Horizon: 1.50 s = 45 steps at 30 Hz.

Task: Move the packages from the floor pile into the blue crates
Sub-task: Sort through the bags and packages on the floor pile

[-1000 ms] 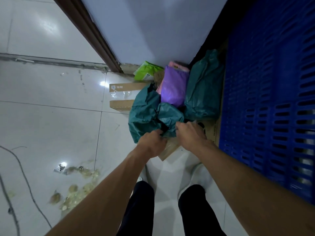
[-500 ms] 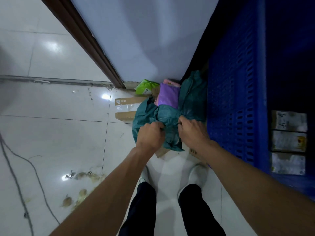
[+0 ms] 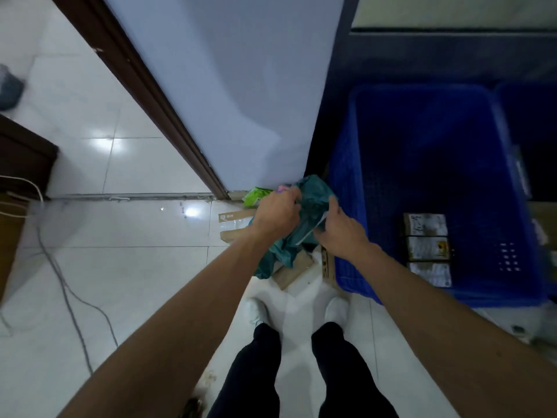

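A teal plastic mailer package (image 3: pixel 312 206) is lifted off the floor pile, held between both hands just left of the blue crate (image 3: pixel 352 164). My left hand (image 3: pixel 275 215) grips its left side and my right hand (image 3: pixel 340 229) grips its right side. Its loose end hangs down at the lower left. Inside the crate lie three small boxes (image 3: pixel 426 248) against the near right wall. Behind my hands, a green packet (image 3: pixel 256 196) and a pink one peek out by the wall corner. Flat cardboard boxes (image 3: pixel 233 226) lie on the tiles below.
A white wall with a dark brown door frame (image 3: pixel 156 98) rises just behind the pile. A grey cable (image 3: pixel 64 285) trails across the tiled floor at left. A second blue crate (image 3: pixel 530 122) stands at the far right. My feet (image 3: pixel 297 310) stand just before the pile.
Both hands have lifted the teal package up off the pile and toward the crate. The view has tilted up, bringing the crate's inside and its boxes into sight.
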{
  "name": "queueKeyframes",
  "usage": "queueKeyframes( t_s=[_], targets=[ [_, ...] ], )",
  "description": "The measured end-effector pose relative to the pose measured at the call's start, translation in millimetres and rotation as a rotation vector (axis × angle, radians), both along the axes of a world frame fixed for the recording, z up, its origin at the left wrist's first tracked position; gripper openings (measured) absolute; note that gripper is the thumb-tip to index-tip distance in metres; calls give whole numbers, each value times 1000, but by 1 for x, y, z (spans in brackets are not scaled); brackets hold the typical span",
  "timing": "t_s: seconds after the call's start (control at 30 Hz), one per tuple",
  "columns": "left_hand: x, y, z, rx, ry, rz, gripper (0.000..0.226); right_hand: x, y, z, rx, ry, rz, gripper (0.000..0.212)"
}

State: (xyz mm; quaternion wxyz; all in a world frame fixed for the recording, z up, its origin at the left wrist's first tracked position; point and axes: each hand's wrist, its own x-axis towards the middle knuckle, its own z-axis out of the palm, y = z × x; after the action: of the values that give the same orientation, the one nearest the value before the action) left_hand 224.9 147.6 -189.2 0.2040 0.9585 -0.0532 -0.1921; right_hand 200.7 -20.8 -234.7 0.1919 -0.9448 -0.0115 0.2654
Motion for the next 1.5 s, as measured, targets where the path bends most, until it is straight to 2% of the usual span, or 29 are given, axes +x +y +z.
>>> queueKeyframes(
  t_s=[0.17,0.3,0.4,0.5,0.57,0.67,0.77,0.83,1.0,1.1,1.17,1.27,1.37,1.5],
  targets=[
    [10,-8,101,-7,-87,-96,27,2,-14,74,59,-5,-171,110],
    [14,-11,160,-23,-145,-146,28,1,-24,116,374,-26,-432,122],
    [17,-19,195,-74,-150,-189,23,1,-31,144,549,-48,-618,120],
    [22,-27,224,-141,-155,-224,18,12,-59,129,695,-89,-590,114],
    [25,-32,237,-205,-156,-228,14,11,-71,143,745,-122,-595,106],
    [29,-37,252,-364,-107,-171,8,-10,-68,207,735,-130,-649,99],
    [35,-46,270,-544,-17,-90,5,-19,-80,227,727,-114,-583,101],
    [37,-59,283,-633,43,-46,6,-20,-88,239,723,-121,-633,101],
    [37,-101,308,-780,202,13,9,-28,-111,252,813,-64,-806,126],
    [33,-127,317,-824,223,43,9,-35,-133,250,863,-18,-833,116],
    [30,-147,321,-869,222,83,9,-44,-150,250,906,3,-798,96],
    [31,-181,323,-905,219,141,24,-53,-179,247,952,25,-756,84],
    [34,-217,322,-915,231,200,30,-52,-210,247,1000,-7,-744,62],
    [39,-273,320,-896,225,308,22,-44,-261,248,1034,-41,-689,55]
  ],
)
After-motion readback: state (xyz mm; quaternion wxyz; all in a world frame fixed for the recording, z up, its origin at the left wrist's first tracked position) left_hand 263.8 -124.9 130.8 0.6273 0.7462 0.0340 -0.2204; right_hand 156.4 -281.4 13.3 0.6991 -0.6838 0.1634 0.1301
